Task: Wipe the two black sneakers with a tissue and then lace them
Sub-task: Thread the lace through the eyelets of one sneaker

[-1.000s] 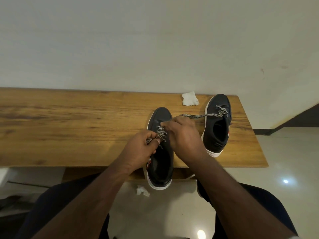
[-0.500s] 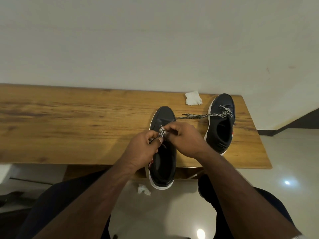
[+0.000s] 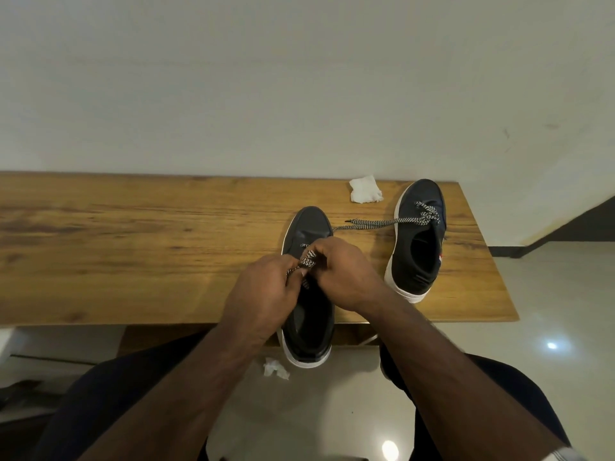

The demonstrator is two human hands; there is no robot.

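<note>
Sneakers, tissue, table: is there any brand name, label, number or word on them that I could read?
None can be read.
Right sneaker: a small red and white mark on its side, too small to tell if it is lettering.
Left sneaker, tissue, wooden table: no text visible.

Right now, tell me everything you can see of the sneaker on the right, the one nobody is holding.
The right sneaker is black with a white sole, seemingly fabric, resting upright on the wooden table near its right end, toe toward the wall. Its opening is dark and empty. A black-and-white patterned lace is threaded only near the toe; one loose end trails left across the table toward the other sneaker. A small red mark shows on its right side. No hand touches it.
</note>
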